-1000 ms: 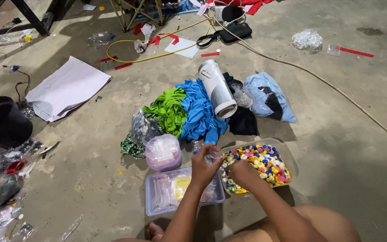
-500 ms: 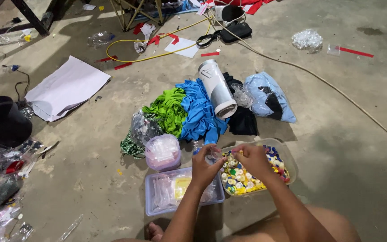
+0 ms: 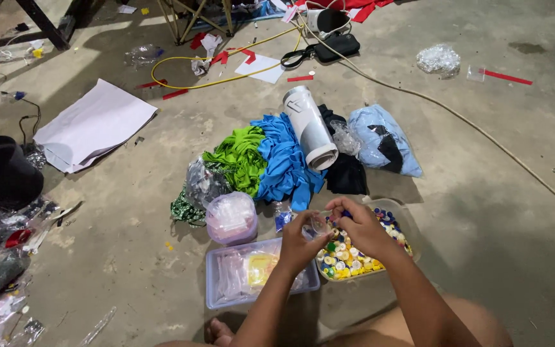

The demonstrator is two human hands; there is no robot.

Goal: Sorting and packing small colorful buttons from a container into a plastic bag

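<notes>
Now both hands pinch small clear bag (image 3: 318, 225): left hand (image 3: 300, 241), right hand (image 3: 361, 226) fingers clenched on it above cap tub (image 3: 412, 239). Risk: bag slips, caps scatter across floor (image 3: 496, 212).

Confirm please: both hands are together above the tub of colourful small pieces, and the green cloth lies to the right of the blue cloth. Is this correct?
Not quite. In the head view the green cloth lies to the left of the blue cloth, not the right. The rest holds: the left hand and right hand meet above the tub of colourful small pieces.
</notes>
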